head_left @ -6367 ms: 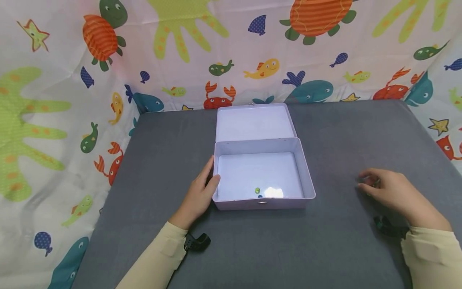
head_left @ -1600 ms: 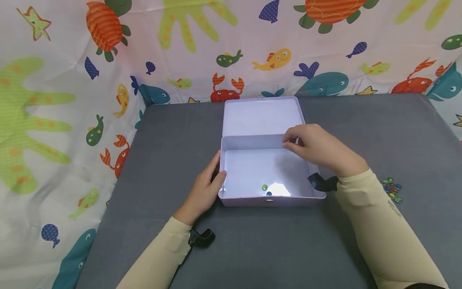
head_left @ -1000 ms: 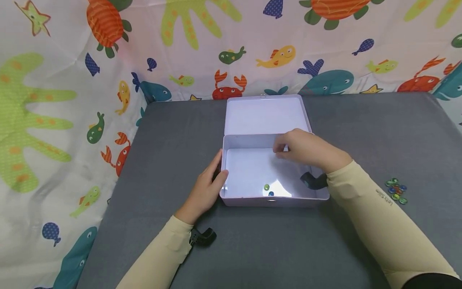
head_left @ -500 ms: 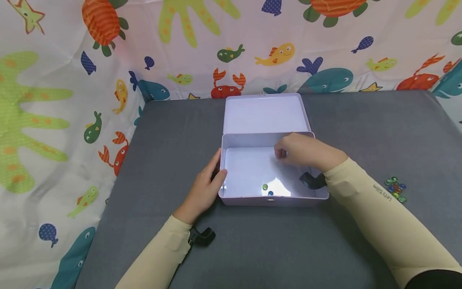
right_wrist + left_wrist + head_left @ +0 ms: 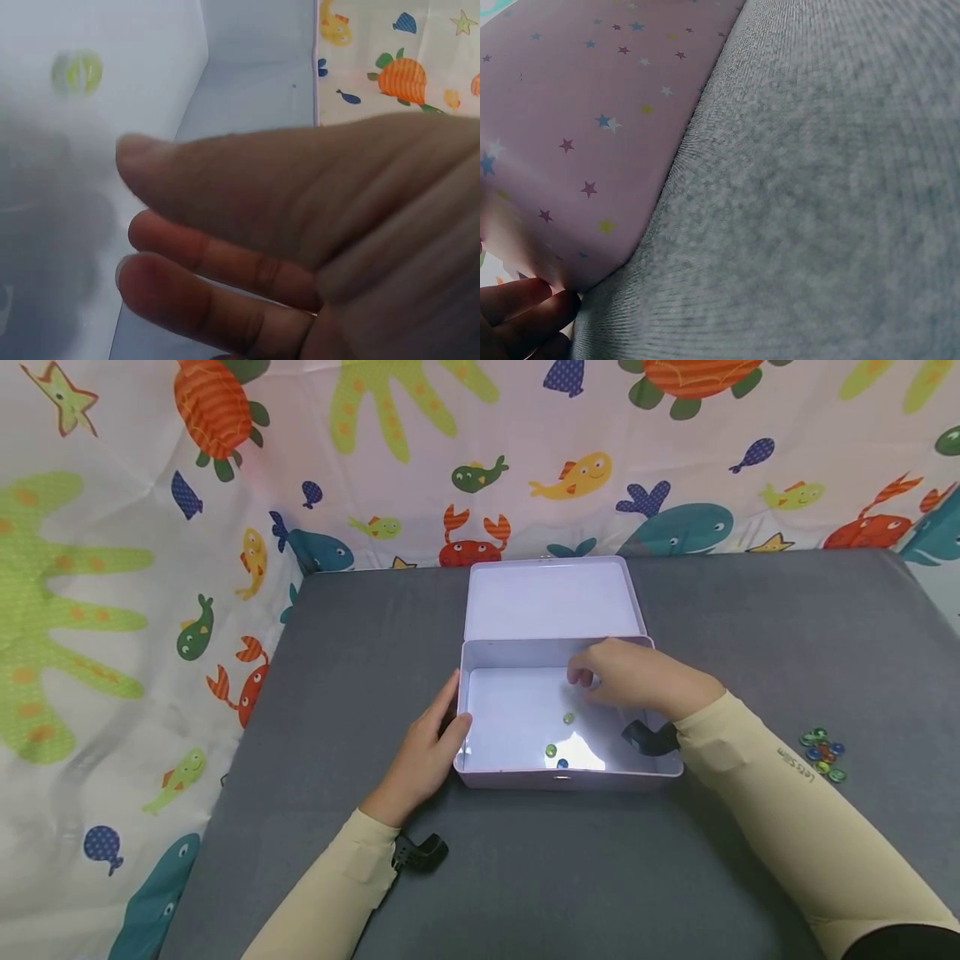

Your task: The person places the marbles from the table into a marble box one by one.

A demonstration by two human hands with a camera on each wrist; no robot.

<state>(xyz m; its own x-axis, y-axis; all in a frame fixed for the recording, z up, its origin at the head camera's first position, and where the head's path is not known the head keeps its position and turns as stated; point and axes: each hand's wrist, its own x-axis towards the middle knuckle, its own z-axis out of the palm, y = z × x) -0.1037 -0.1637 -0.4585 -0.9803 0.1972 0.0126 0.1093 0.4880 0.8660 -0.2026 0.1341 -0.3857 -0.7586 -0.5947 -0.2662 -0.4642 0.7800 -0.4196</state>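
Nothing is seen between the thumb and the loosely curled fingers of the right hand [image 5: 628, 677], which is held within the box [image 5: 510, 779], over its right half and toward its back; in the right wrist view the thumb is parted from the two fingers that show. The left wall of the box is gripped by the left hand [image 5: 418, 752], with the thumb brought over the rim and the fingers laid along the outside. On the box's floor, in front of the right hand and apart from it, a pale green piece [image 5: 568, 718] is seen. Nearer the box's front wall, a second green piece [image 5: 551, 750] and a blue piece [image 5: 562, 763] are found close together. Three pieces can thus be counted inside the box; whether any is hidden by the right hand cannot be told. Well apart from the box, to its right, a pile of green, blue and reddish pieces [image 5: 824, 753] is left on the grey cloth [image 5: 600, 860], so the larger share is judged to be outstanding. The lid [image 5: 551, 600] is folded back behind the box.
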